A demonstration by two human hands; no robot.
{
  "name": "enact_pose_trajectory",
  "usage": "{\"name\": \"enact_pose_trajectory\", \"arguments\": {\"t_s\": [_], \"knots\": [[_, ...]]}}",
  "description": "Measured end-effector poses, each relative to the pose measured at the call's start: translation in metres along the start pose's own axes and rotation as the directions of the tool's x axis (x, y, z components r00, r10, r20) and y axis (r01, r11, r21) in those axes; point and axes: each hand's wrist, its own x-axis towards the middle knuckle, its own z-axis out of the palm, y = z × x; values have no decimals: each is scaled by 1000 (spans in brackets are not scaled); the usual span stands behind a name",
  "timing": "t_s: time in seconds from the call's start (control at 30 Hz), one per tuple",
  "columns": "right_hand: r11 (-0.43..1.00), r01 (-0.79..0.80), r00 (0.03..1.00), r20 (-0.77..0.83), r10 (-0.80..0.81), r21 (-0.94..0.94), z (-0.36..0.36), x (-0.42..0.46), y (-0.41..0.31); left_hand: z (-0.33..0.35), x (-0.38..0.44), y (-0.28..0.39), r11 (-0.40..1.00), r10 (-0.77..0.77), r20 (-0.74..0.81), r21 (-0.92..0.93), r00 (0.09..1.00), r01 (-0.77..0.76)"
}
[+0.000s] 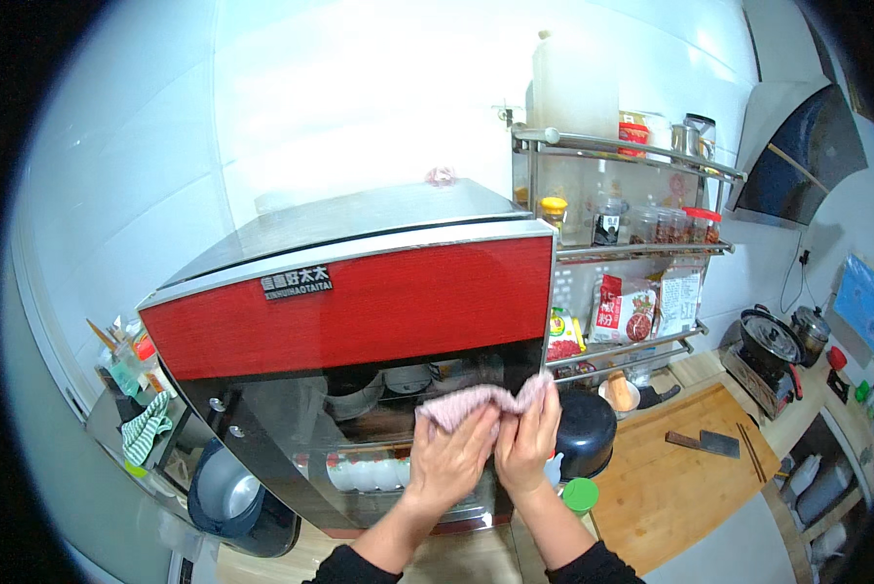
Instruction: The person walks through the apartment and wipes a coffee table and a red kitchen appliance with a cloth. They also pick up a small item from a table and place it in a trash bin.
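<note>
A pink cloth (473, 409) is bunched between my two hands in front of a red and black dish cabinet (378, 306) with a glass front. My left hand (451, 452) presses the cloth's left part with the fingers pointing up. Beside it, my right hand (529, 438) grips the cloth's right end, which sticks up past the fingertips. Whether the cloth touches the glass I cannot tell. Bowls (367, 471) show through the cabinet's glass, partly behind my left hand.
Right of the cabinet are a metal wall rack (641, 250) with jars and packets, a black pot (583, 431), a green lid (580, 496) and a wooden cutting board (656, 496) bearing a cleaver (719, 444) and chopsticks (751, 452). A pan (771, 336) stands on a stove. At left is a metal pot (225, 489).
</note>
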Motion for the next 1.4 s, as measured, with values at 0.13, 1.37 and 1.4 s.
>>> {"name": "enact_pose_trajectory", "arguments": {"t_s": [0.13,1.37,1.4], "knots": [[984,107,990,-74,-119,-144,8,75,-20,-25,54,-13,989,-10,-121,143,993,27],[734,677,663,387,-641,55,63,79,-157,-96,-48,-98,932,-297,-131,178,946,317],[735,677,683,337,-648,41,65,76,-156,-98,-48,-100,941,-287,-106,154,952,301]]}}
